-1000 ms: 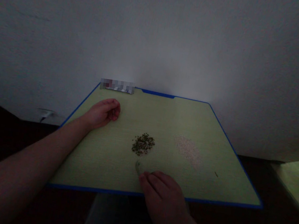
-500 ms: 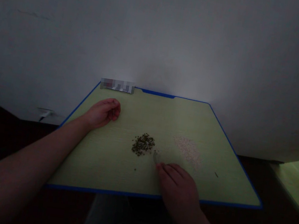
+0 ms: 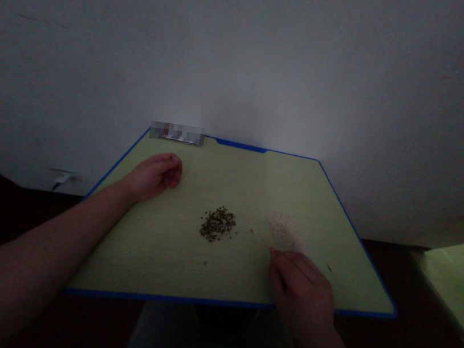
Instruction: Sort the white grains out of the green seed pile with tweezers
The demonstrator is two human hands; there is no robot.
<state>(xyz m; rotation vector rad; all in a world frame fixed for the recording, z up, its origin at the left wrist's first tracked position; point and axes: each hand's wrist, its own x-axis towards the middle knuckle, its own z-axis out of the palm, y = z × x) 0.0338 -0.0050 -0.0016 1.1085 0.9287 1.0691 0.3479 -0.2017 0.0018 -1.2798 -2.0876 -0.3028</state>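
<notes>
My right hand [image 3: 304,288] pinches thin, slender tweezers [image 3: 264,242] above the front right of the table. Their tips point up and left, beside a single dark bean [image 3: 251,231]; I cannot tell whether they grip it. A pile of small dark green-brown beans [image 3: 217,225] lies left of the tips, with pale grains showing among them. Just beyond my right hand spreads a heap of pale, rice-like grains [image 3: 284,229]. My left hand [image 3: 156,176] rests on the left side of the table, its fingers curled in, with nothing visible in them.
The pale green table [image 3: 151,260] has a blue rim and stands against a grey wall. A silvery packet [image 3: 177,133], partly blurred, lies at the far left corner. One stray bean [image 3: 205,262] sits near the front, and a thin dark sliver [image 3: 329,268] at the right.
My right hand has moved right with the tweezers, from in front of the bean pile to the pale grains. A dark bean now shows by the tips. My left hand stays put.
</notes>
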